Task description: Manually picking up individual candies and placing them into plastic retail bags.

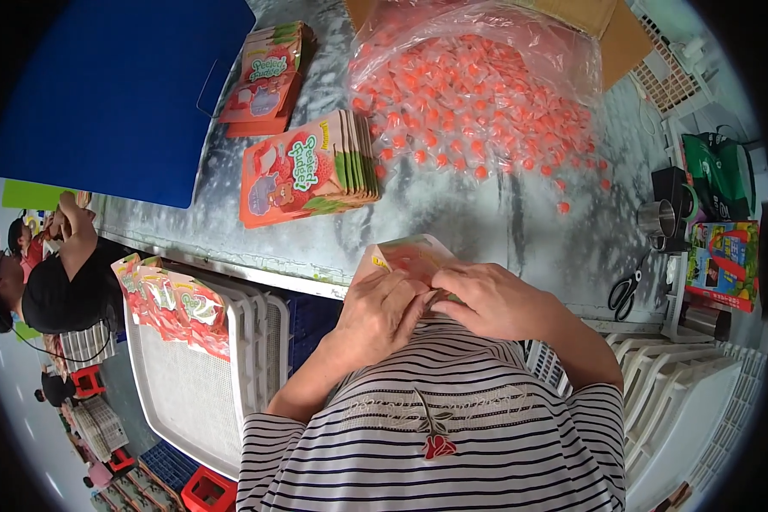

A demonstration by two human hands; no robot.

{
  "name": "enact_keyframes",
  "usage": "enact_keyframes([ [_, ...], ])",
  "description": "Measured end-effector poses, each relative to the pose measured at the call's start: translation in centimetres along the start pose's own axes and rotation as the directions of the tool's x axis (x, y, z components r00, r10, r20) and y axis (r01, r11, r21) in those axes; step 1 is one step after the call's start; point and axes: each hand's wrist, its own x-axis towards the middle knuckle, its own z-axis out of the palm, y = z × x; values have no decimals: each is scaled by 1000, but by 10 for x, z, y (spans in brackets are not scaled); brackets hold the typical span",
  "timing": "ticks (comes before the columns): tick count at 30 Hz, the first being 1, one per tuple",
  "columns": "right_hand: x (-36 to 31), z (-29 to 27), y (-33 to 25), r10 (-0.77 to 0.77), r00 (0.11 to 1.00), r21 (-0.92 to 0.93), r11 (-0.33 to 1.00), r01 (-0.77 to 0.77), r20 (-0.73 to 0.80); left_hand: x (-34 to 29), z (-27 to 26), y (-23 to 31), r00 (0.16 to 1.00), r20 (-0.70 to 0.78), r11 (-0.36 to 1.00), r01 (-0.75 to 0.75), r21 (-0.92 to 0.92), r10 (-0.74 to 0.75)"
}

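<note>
Close against my striped shirt, at the table's near edge, both hands are closed on one candy pouch [410, 253], pink and red. My left hand [375, 311] pinches its near edge from the left. My right hand [491, 299] grips the same edge from the right, fingertips close to the left ones. My fingers cover much of the pouch, so I cannot tell whether its mouth is sealed. Beyond it lies a stack of flat pouches [307, 171], with a second stack [266, 81] farther back. Many red wrapped candies [478, 111] spread from a clear plastic bag [486, 26].
A blue panel [111, 94] stands at the far left. Left of me, pouches [175, 303] lie on stacked white trays [188, 392]. Black scissors [625, 294], a metal cup [655, 218] and more white trays [683, 410] are at right. Another person [60, 273] sits at left.
</note>
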Motion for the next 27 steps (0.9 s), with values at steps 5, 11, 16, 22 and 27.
enact_keyframes([
  [5, -7, 9, -4, -216, 968, -186, 964, 190, -130, 3, -25, 11, 999, -22, 998, 41, 50, -40],
  [11, -16, -5, -13, -319, 935, -227, 933, 281, -155, 7, -40, -31, 953, 96, 840, 299, -453, -288],
  [16, -20, 1, 3, -278, 921, -297, 935, 194, -274, -16, -8, -32, 920, 307, 732, 381, -565, -242],
  [22, -20, -7, -7, -96, 988, -227, 972, 66, -124, -7, -2, -4, 913, 277, 779, 402, -481, -301],
  [27, -11, 0, -8, -26, 963, -312, 943, 112, 267, -18, 16, 3, 970, 145, 880, 240, -411, -196],
])
